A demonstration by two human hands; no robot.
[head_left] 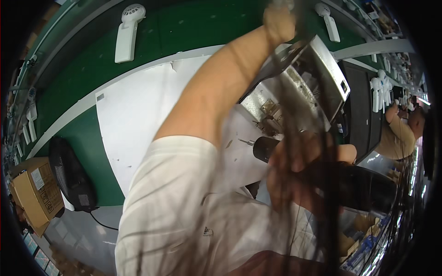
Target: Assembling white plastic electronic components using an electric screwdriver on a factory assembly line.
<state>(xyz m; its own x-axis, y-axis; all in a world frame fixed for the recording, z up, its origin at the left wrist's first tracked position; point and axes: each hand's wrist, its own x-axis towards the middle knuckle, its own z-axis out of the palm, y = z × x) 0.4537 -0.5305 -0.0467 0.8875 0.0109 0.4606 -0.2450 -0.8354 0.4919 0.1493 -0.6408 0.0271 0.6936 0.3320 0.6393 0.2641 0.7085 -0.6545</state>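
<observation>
At lower right, the right hand clenches a black electric screwdriver, bit aimed at the white mat, seemingly ready for fastening. Left hand reaches up over the grey metal fixture (grip unclear, blurred by hair).

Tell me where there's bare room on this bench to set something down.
The white mat lies bare between the green belt and the raised left arm. It is crowded by the metal fixture, where the right hand grips a black power screwdriver.

Two hands, one electric screwdriver
</observation>
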